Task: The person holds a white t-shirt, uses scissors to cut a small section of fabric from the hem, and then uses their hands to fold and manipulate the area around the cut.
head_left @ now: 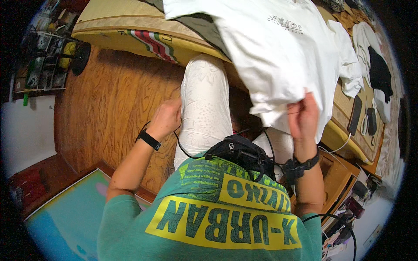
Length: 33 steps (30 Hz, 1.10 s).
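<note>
A white T-shirt (278,56) with a small dark print on its chest drapes over the near edge of the bed. Its lower edge hangs in folds above my right thigh. My right hand (303,115), slightly blurred, has its fingers closed on the hanging cloth near the hem. Beside my left knee, against the pale patterned trouser leg (204,108), rests my left hand (166,118). Its fingers are mostly turned out of sight, and nothing shows in it.
The bed (117,17) has a woven mat and a yellow side. More clothes (348,61), a dark flat device (355,114) and a white cable (342,148) lie at right. A black pouch (239,152) sits on my lap. A loaded shelf (48,56) stands far left.
</note>
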Each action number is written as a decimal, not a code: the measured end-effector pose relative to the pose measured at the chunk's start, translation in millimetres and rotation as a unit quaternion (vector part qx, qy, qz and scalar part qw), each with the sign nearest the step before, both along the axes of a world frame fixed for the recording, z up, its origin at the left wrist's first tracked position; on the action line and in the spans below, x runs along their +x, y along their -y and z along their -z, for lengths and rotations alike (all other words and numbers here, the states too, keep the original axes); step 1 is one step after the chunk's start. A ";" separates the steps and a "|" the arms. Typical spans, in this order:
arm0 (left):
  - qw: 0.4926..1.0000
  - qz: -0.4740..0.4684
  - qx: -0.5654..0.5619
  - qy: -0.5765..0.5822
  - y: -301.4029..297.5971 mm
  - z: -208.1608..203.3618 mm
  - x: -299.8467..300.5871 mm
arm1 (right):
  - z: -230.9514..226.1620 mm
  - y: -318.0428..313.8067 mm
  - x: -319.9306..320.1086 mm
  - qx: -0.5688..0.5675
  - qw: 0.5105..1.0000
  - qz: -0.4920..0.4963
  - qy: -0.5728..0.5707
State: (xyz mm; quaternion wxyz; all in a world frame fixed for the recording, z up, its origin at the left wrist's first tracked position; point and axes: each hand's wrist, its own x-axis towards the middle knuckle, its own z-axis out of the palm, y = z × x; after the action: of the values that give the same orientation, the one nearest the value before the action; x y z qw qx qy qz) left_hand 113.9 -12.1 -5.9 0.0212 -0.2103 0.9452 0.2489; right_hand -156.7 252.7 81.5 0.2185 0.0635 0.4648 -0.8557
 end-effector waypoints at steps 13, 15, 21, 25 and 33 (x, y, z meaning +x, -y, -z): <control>0.886 -0.021 0.437 -0.155 -69.3 -82.7 -91.2 | -1.5 16.2 46.4 0.107 0.958 -0.265 -0.032; 0.900 -0.025 0.407 -0.157 -75.5 -88.2 -101.6 | -1.0 17.3 48.7 0.110 0.956 -0.272 -0.028; 0.930 0.044 0.232 -0.281 -85.5 -77.7 -110.9 | 6.8 12.8 49.3 0.169 0.936 -0.293 -0.101; 0.857 -0.084 0.414 -0.296 -73.1 -73.3 -107.6 | 7.0 4.9 43.1 0.144 0.941 -0.294 -0.079; 0.844 -0.055 0.455 -0.278 -71.5 -68.6 -110.3 | 15.3 1.2 41.1 0.104 0.953 -0.285 -0.016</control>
State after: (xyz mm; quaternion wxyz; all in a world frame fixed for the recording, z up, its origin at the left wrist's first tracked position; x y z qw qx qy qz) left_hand 3.6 59.4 62.8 -0.1623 -0.1505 0.6792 0.6997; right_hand -115.6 251.5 66.2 0.4380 -0.0628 0.5536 -0.7056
